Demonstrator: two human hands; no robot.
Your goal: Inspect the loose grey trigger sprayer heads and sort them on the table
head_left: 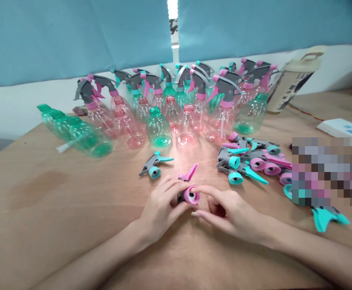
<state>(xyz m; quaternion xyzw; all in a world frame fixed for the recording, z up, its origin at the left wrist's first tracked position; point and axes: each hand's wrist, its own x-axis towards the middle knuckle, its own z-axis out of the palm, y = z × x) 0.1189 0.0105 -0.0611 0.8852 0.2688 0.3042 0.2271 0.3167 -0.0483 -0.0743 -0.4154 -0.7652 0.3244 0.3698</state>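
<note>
My left hand [160, 203] is closed around a grey and pink trigger spray head [191, 195], its pink collar turned up toward me. My right hand [232, 207] touches the collar's rim with a stretched index finger. Its thumb lies apart, just below the collar, and the other fingers curl in. Just beyond my left hand lies a grey and turquoise spray head [154, 172]. To the right is a loose pile of spray heads [235, 177], some turquoise and some pink.
Behind stand several clear pink and green bottles, among them an open green bottle [159, 129] and a pink bottle [188, 125]. Many carry spray heads. Green bottles [85, 135] lean at the left. A tumbler [293, 80] and white box [345, 128] are at the right.
</note>
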